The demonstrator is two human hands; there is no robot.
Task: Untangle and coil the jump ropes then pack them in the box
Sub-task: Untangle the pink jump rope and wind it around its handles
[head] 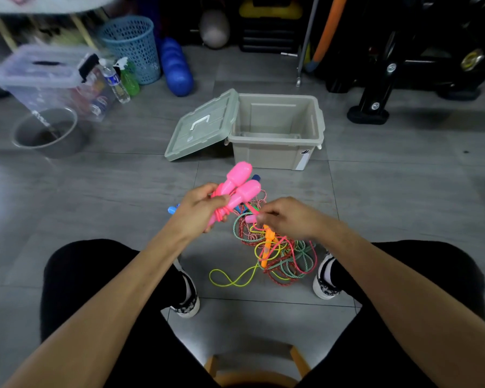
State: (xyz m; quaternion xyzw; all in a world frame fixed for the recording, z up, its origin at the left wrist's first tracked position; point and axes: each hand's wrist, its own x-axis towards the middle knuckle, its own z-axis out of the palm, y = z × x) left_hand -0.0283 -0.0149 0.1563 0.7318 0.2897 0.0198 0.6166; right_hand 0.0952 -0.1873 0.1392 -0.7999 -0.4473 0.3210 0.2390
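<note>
Pink handles in left hand.

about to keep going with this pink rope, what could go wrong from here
1. The left hand grips the pink handles with cord wound round them, but pink cord may still run into the tangle on the floor; pulling could tighten knots.
2. The right hand pinches something small and pink at the pile; lifting it may drag other ropes along.
3. The box sits open but beyond the pile, so a loose coil could unwind on the way.

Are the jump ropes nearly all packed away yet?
Not yet. The grey box is open with no ropes visible inside. The left hand holds the pink rope's handles, wrapped with cord; the right hand pinches something pink. The tangled pile still needs sorting.
</note>
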